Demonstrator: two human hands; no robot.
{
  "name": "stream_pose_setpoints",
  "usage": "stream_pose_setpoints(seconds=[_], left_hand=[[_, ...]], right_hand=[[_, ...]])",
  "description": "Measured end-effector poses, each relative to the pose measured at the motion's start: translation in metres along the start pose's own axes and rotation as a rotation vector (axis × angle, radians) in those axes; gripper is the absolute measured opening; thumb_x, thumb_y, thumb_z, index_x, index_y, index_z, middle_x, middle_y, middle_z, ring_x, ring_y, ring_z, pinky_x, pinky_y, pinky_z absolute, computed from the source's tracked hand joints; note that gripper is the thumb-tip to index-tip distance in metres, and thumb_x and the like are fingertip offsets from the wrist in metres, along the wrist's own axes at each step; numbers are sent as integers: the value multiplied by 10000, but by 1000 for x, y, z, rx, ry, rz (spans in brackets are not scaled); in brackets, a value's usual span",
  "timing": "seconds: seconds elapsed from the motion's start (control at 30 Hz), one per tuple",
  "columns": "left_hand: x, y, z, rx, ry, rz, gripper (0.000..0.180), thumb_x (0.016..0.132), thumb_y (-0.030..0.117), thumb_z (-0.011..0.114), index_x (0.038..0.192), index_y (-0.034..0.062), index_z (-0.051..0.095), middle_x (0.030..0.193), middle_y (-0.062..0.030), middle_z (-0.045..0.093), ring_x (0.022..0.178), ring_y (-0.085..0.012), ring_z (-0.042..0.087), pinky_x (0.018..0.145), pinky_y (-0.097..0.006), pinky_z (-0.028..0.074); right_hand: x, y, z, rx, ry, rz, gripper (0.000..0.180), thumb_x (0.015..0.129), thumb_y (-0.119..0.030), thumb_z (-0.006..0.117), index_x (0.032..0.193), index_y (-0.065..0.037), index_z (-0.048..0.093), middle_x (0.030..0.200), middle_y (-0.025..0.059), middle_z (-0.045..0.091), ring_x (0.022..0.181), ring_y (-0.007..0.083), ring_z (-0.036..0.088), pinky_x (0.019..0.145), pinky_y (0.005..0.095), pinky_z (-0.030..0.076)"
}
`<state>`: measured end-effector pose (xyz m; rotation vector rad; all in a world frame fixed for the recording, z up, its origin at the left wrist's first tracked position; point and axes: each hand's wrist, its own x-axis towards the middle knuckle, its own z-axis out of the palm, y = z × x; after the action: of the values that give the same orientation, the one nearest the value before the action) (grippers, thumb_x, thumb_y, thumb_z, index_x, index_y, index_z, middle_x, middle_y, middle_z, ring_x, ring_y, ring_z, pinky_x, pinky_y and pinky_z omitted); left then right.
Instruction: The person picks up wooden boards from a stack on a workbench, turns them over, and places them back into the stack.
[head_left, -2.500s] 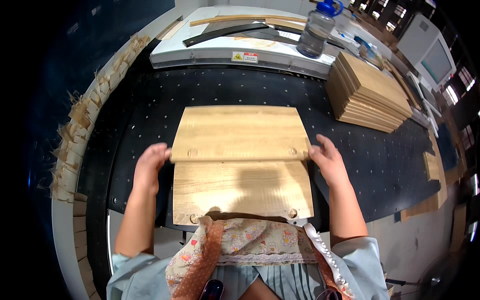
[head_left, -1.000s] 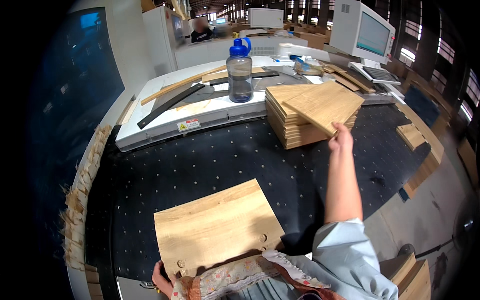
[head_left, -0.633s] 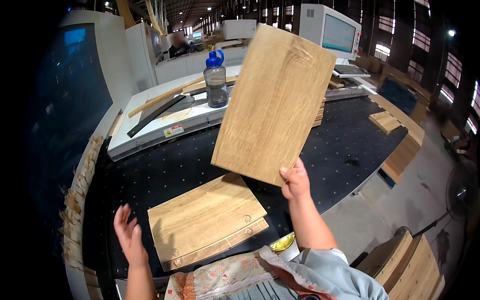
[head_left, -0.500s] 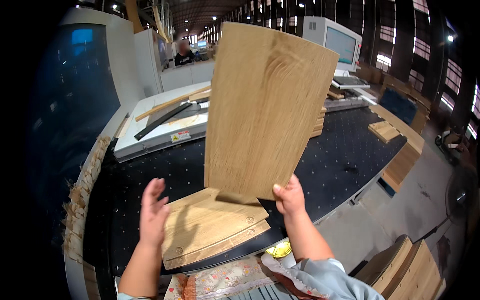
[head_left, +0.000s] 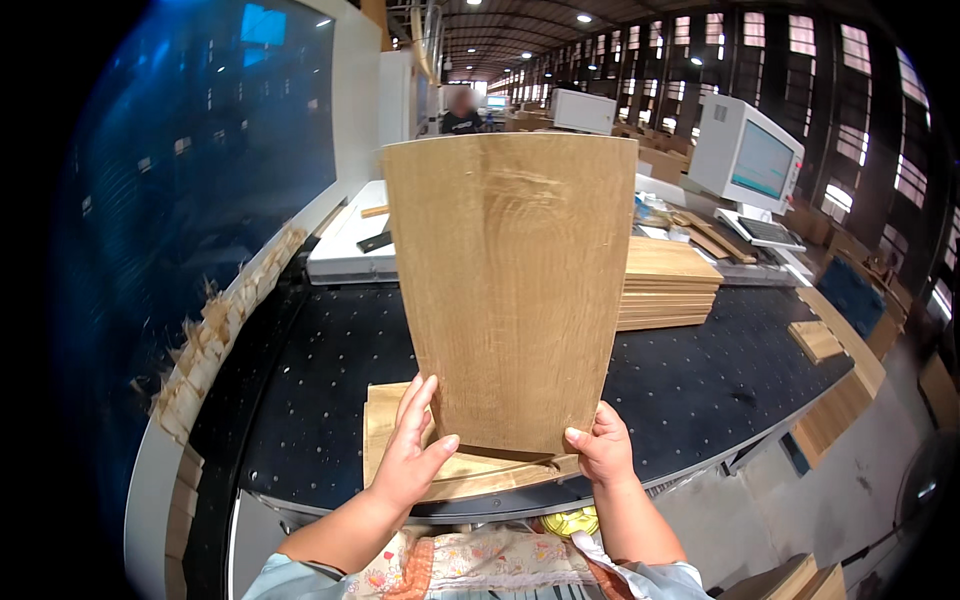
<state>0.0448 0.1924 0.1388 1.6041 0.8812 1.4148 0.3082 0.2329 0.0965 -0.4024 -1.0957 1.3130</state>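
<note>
A large, tapered wooden board [head_left: 515, 290] stands upright before me, wider at the top, with a curved top edge. My right hand [head_left: 607, 447] grips its lower right corner, thumb on the near face. At the lower left edge, my left hand [head_left: 408, 452] holds the board between thumb and fingers, which lie along the side. Behind and below it, other wooden boards [head_left: 382, 420] lie on the black table; the upright board hides much of them.
The black dotted table [head_left: 310, 400] spreads beneath. A stack of boards [head_left: 670, 290] stands at its right rear, near a monitor [head_left: 755, 165] and keyboard [head_left: 770, 232]. A small wood block [head_left: 815, 342] lies at the right edge. Ragged strips [head_left: 215, 335] line the machine on the left. Another person [head_left: 462, 118] is far back.
My left hand, free and apart before, has come to the board's left edge. The board has turned more squarely toward me and sits lower. My view has shifted.
</note>
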Motion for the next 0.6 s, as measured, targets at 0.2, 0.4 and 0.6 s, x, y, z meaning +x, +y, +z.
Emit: stream_pose_setpoints(seconds=[0.2,0.4,0.6], left_hand=[[-9,11,-14,91,10,44,721,819,162,626,1429,24,268,1518,-165,120,1407,-265,128,1117,-405,147],[-12,8,-30,171,6,90,729,826,187,618,1433,17,251,1523,-141,138,1410,-260,125,1108,-425,166],[19,-3,-57,-124,27,11,788,841,210,632,1450,7,174,1492,-138,241,1384,-270,215,1094,-394,206]], right_hand=[[11,12,8,77,-23,52,429,787,10,665,1186,22,509,1145,100,596,1045,169,572,911,308,448],[24,27,22,99,-12,90,485,777,-30,690,1212,32,486,1156,107,590,1069,197,567,936,333,436],[62,33,29,-65,-64,8,464,769,-62,710,1181,30,516,1128,88,600,1050,186,561,930,332,425]])
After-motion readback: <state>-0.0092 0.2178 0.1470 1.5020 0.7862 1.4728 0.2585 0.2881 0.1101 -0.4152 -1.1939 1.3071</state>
